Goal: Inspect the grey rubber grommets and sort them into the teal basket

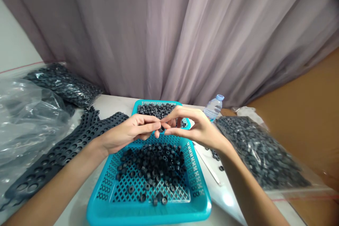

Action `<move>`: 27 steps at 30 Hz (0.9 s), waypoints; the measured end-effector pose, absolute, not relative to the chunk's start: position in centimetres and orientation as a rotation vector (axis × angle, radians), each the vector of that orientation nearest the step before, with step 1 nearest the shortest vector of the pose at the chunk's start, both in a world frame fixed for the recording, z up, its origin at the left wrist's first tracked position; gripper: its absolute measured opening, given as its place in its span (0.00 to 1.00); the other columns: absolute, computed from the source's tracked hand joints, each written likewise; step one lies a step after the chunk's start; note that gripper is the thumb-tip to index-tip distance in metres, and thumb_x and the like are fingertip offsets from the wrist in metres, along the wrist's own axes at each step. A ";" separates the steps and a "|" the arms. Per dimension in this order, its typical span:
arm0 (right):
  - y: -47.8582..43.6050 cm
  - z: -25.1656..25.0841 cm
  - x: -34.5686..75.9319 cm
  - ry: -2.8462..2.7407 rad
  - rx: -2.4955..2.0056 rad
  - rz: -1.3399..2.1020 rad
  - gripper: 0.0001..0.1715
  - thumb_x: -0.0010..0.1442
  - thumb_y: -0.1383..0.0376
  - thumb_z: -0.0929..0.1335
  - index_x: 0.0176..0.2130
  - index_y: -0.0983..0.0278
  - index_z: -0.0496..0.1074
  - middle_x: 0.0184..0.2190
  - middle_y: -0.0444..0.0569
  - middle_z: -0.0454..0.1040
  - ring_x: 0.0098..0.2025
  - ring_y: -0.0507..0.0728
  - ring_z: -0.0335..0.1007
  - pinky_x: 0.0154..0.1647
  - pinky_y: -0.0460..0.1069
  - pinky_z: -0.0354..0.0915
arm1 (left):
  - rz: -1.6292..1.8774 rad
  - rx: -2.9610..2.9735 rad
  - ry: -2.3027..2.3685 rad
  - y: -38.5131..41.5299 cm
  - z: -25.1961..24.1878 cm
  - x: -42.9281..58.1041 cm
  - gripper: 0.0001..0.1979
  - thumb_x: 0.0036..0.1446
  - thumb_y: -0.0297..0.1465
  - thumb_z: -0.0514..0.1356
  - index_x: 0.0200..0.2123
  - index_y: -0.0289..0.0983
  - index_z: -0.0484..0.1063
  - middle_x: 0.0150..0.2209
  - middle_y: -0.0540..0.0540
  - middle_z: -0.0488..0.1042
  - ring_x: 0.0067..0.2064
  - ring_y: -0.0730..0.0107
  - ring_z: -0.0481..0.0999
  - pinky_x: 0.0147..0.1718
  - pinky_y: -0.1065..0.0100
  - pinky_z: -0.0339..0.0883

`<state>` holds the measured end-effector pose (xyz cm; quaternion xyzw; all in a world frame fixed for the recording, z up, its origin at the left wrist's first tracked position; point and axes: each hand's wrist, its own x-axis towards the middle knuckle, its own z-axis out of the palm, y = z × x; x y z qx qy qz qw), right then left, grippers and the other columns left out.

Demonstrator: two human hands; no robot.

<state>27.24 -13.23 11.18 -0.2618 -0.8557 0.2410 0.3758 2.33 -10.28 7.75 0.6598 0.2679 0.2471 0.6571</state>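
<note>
Above the front teal basket [148, 215], my two hands meet fingertip to fingertip. A small black ring-shaped part [162, 128] shows between them. My left hand [137, 127] pinches it from the left with thumb and fingers. From the right, the thumb and fingers of my right hand [189, 125] close around the same part; its far side is hidden by the fingers. Many loose black ring-shaped parts [159, 162] lie in the front basket. Behind it, a second teal basket [136, 107] holds more of them, partly covered by my hands.
Perforated black rubber sheets [60, 144] lie at left, beside clear plastic bags [23, 113] and a filled bag [66, 81]. A water bottle [213, 108] stands behind my right hand. Another filled bag [262, 152] lies right. A white stick [208, 164] and loose parts [221, 168] are beside the basket.
</note>
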 end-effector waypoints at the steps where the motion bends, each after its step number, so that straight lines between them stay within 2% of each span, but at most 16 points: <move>1: -13.2 11.2 27.2 -2.195 -0.658 0.613 0.13 0.62 0.62 0.77 0.46 0.63 0.80 0.37 0.46 0.77 0.37 0.53 0.72 0.41 0.49 0.70 | 0.547 1.508 0.595 -10.3 7.8 2.3 0.17 0.69 0.43 0.62 0.53 0.40 0.80 0.35 0.48 0.71 0.29 0.76 0.54 0.27 0.67 0.43; 9: -13.2 11.4 27.5 -2.219 -0.645 0.640 0.13 0.63 0.62 0.77 0.47 0.63 0.79 0.38 0.46 0.77 0.38 0.54 0.72 0.41 0.50 0.70 | 0.469 1.491 0.507 -10.4 8.0 2.3 0.17 0.70 0.41 0.61 0.57 0.40 0.76 0.35 0.47 0.70 0.27 0.77 0.52 0.25 0.68 0.42; 12: -13.0 11.4 28.0 -2.251 -0.690 0.666 0.13 0.65 0.61 0.75 0.49 0.62 0.79 0.42 0.49 0.77 0.41 0.55 0.72 0.44 0.51 0.71 | 0.527 1.373 0.535 -10.3 7.5 2.7 0.19 0.72 0.45 0.57 0.54 0.37 0.76 0.35 0.46 0.70 0.28 0.76 0.49 0.25 0.70 0.42; 16: -12.6 10.7 27.9 -2.159 -0.795 0.578 0.13 0.68 0.59 0.73 0.51 0.61 0.77 0.48 0.51 0.73 0.44 0.55 0.72 0.45 0.52 0.71 | 0.645 1.205 0.658 -9.9 6.4 3.3 0.25 0.70 0.51 0.56 0.52 0.35 0.75 0.35 0.44 0.70 0.29 0.74 0.51 0.24 0.72 0.42; 18: -12.6 10.2 27.3 -2.143 -0.808 0.560 0.13 0.68 0.58 0.73 0.50 0.60 0.76 0.48 0.51 0.71 0.43 0.55 0.70 0.44 0.51 0.70 | 0.658 1.113 0.640 -9.9 6.2 3.6 0.30 0.68 0.56 0.54 0.51 0.34 0.76 0.35 0.44 0.69 0.30 0.73 0.53 0.25 0.73 0.45; 21: -12.8 9.5 26.0 -2.185 -0.808 0.515 0.13 0.68 0.57 0.73 0.49 0.60 0.75 0.46 0.49 0.70 0.42 0.55 0.68 0.44 0.51 0.69 | 0.674 0.998 0.574 -10.3 6.3 4.2 0.36 0.65 0.61 0.51 0.49 0.34 0.77 0.37 0.44 0.68 0.33 0.71 0.58 0.29 0.72 0.54; 24: -13.1 8.8 24.8 -2.243 -0.817 0.446 0.12 0.69 0.58 0.72 0.47 0.61 0.73 0.46 0.50 0.69 0.45 0.56 0.68 0.48 0.52 0.69 | 0.702 0.957 0.549 -10.9 6.6 4.6 0.37 0.64 0.63 0.50 0.48 0.35 0.78 0.39 0.45 0.68 0.38 0.68 0.62 0.36 0.70 0.61; 27: -13.2 8.1 23.9 -2.268 -0.801 0.424 0.08 0.71 0.60 0.69 0.48 0.62 0.71 0.47 0.51 0.69 0.47 0.57 0.68 0.50 0.53 0.69 | 0.732 0.945 0.537 -11.2 6.5 4.8 0.36 0.64 0.62 0.51 0.46 0.36 0.78 0.39 0.46 0.67 0.41 0.66 0.63 0.40 0.69 0.61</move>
